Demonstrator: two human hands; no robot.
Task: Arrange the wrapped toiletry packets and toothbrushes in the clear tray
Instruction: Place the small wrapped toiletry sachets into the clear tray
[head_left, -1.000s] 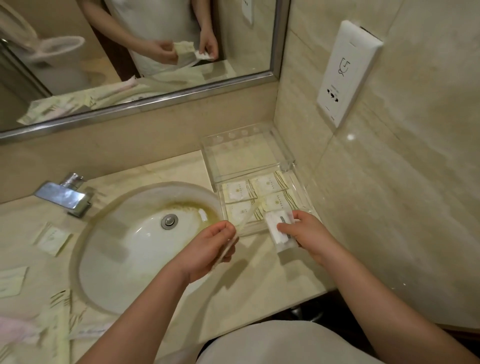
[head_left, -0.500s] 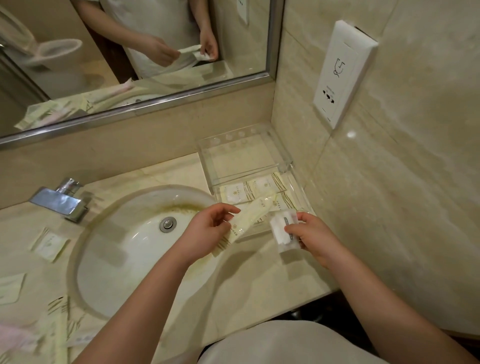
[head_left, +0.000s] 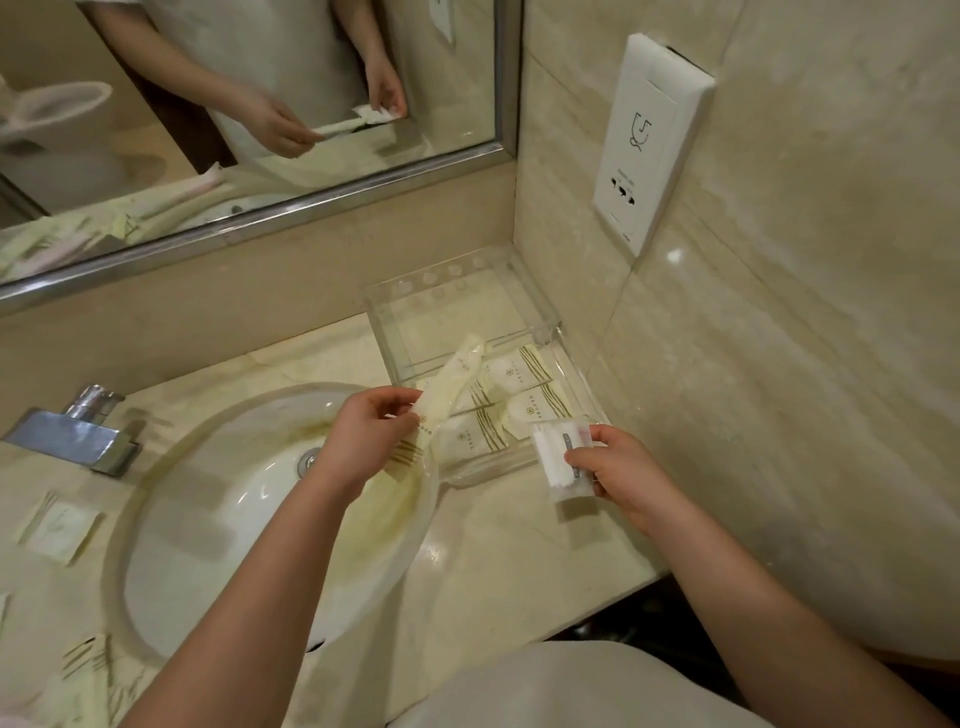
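A clear tray (head_left: 540, 319) stands in the counter's far right corner. Several cream packets with gold stripes (head_left: 522, 371) lie flat in its near half; its far half holds nothing. My left hand (head_left: 366, 434) grips the lower end of a long cream wrapped toothbrush (head_left: 451, 382), which slants up over the tray's left edge. My right hand (head_left: 618, 470) pinches a small white clear-wrapped packet (head_left: 558, 457) at the tray's near right corner.
A round sink (head_left: 223, 525) with a chrome tap (head_left: 78, 434) fills the counter's left. More cream packets (head_left: 60, 527) lie left of the sink and at the near left edge (head_left: 88, 662). A mirror (head_left: 249, 104) and a wall socket (head_left: 649, 140) stand behind.
My left hand has swung the wrapped toothbrush up from the sink rim until it slants over the tray. My right hand has drawn the white packet slightly back from the tray.
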